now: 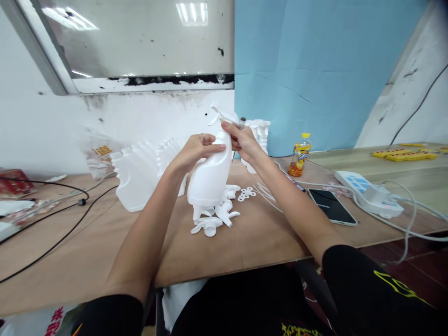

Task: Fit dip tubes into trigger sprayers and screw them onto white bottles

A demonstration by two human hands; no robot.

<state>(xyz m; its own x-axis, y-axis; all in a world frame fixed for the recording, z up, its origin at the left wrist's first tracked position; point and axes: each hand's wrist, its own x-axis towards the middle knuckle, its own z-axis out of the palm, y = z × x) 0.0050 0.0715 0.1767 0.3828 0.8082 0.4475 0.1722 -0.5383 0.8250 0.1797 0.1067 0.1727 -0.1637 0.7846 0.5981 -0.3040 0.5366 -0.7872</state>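
Observation:
A white spray bottle (210,177) is held up tilted above the table, its trigger head (226,114) sitting on the neck. My left hand (199,148) grips the bottle's upper body, thumb across the front. At the neck, just under the trigger head, the fingers of my right hand (243,138) are closed around it. Below the bottle lie several loose white trigger sprayer heads (210,226), partly hidden by it. Beside them are small white rings (247,193) and thin white tubes (268,196).
Several white bottles (135,179) stand in a row at left, more white bottles (259,133) behind my right hand. On the right are a drink bottle (300,154), a phone (332,206) and a power strip (367,193) with cables. Black cables (84,210) cross the table's left side.

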